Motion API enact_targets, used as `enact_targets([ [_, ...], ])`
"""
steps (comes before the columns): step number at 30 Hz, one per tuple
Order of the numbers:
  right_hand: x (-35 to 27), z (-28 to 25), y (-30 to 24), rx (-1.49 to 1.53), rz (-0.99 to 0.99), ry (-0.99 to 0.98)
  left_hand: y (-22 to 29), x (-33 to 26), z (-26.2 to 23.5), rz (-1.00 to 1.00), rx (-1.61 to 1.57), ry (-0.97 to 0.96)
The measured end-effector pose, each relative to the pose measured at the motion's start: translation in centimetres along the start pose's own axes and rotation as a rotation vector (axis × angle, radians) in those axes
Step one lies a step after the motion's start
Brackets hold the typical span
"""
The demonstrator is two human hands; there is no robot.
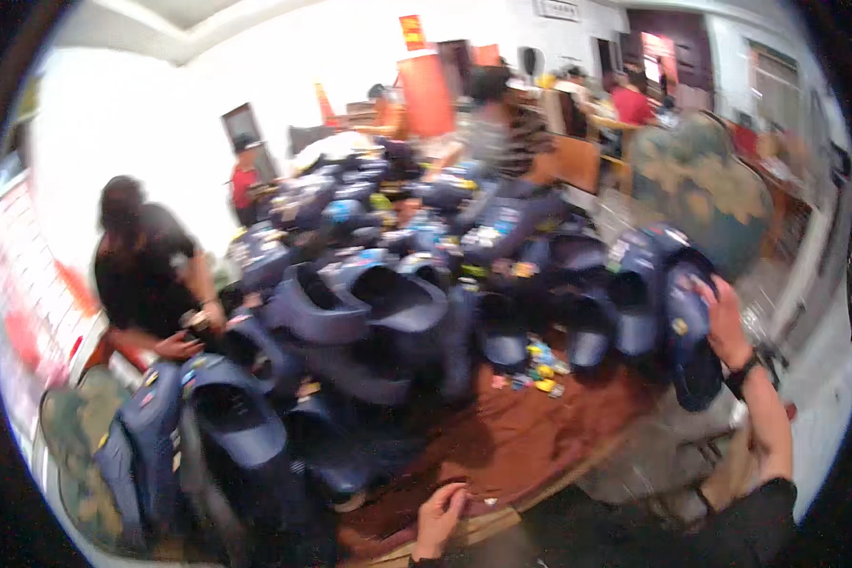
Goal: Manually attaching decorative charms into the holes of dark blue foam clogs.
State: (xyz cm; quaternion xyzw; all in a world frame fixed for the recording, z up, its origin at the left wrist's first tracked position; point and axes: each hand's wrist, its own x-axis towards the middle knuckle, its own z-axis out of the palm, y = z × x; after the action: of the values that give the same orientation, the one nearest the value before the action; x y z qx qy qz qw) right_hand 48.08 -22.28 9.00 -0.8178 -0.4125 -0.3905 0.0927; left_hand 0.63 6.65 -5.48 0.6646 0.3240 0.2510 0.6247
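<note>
At the right end of the table, a navy foam clog (691,331) hangs sole-down along its length, with my right hand (726,327) closed on its side. Small coloured charms dot its upper. My left hand (440,519) is at the near table edge, fingers curled together in a pinch; whatever they hold, if anything, is too small and blurred to make out. Just ahead of it lies the brown table cover (502,454). Farther up sits a little heap of yellow, blue and pink charms (541,367), beside more navy clogs (592,327).
A big pile of navy clogs (388,293) covers the middle and left of the table. Across it at left stands a person in black (147,256). Patterned chair backs (701,180) rise at right, and other people (516,123) sit farther back.
</note>
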Motion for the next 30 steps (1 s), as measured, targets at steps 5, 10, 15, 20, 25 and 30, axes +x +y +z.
enact_targets([
  [5, 3.7, -1.0, 1.2, -0.037, -0.056, -0.142, 2.9, -0.1, 0.4, 0.281, 0.489, -0.027],
  [10, 12.9, -2.0, 1.6, 0.061, -0.167, 0.057, 7.3, -1.2, 1.3, 0.217, 0.518, -0.172],
  [15, 17.0, 5.9, 5.8, 0.047, -0.074, -0.14, 8.4, -1.9, 2.9, 0.164, 0.423, -0.33],
  [20, 17.6, 12.2, 9.9, 0.199, 0.063, -0.244, 8.2, -3.0, 3.3, 0.178, 0.514, -0.312],
  [25, 18.4, 12.2, 9.0, 0.177, 0.021, -0.165, 7.5, -3.2, 3.6, 0.192, 0.585, -0.299],
  [30, 16.2, 10.7, 11.7, 0.022, 0.168, -0.33, 8.4, -1.8, 4.3, 0.2, 0.629, -0.384],
])
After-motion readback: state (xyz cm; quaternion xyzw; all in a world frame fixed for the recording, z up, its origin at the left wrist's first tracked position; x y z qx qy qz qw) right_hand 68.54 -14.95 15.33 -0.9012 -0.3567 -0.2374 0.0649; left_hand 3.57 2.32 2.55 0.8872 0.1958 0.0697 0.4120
